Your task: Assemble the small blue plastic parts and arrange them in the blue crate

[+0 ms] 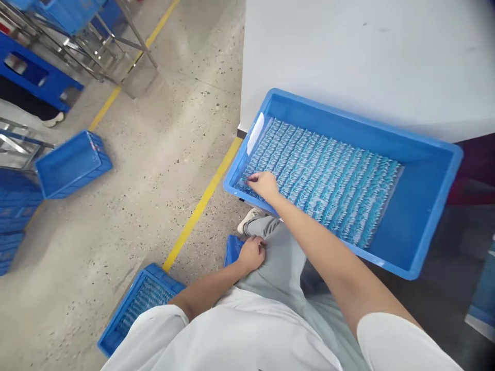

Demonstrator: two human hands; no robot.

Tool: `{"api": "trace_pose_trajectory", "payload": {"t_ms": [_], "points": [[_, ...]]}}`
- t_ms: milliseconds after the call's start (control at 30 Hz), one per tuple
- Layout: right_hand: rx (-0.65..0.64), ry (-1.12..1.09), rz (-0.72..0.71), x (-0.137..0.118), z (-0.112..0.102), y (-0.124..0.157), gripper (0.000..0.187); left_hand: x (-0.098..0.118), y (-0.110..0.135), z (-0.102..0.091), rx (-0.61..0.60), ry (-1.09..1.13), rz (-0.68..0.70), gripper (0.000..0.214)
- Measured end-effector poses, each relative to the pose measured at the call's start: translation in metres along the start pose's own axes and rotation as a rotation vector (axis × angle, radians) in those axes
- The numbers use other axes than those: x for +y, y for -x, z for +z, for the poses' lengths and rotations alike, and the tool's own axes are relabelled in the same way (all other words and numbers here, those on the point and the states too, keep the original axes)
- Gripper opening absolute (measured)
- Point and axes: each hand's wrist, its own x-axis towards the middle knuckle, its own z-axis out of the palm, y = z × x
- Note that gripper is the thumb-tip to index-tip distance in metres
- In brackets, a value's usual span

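Note:
A large blue plastic crate (425, 206) sits in front of me, partly on a white table (367, 46), overhanging its edge. Inside it lie tight rows of small clear-and-blue packets (328, 180). My right hand (263, 185) reaches into the crate's near left corner, fingers curled down onto the packets there. My left hand (251, 253) rests on my knee, on grey trousers, fingers curled with nothing visible in them. A white label (256, 133) sticks to the crate's left inner wall.
Another blue crate (135, 304) with similar packets stands on the floor at my lower left. An empty blue crate (71, 162) lies further left near stacked crates (11, 226). A yellow floor line (201, 206) runs diagonally. Metal racks (77, 41) stand at the back left.

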Motion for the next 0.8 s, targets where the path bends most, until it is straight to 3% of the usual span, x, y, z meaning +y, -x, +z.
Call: {"api": "trace_pose_trajectory", "payload": {"t_ms": [167, 800], "points": [[0.011, 0.141, -0.011, -0.004, 0.017, -0.012, 0.023, -0.001, 0.000, -0.003, -0.010, 0.017, -0.016, 0.031], [-0.025, 0.250, 0.089, -0.009, 0.029, -0.023, 0.025, -0.007, -0.003, 0.007, -0.010, 0.026, 0.012, 0.029]]}}
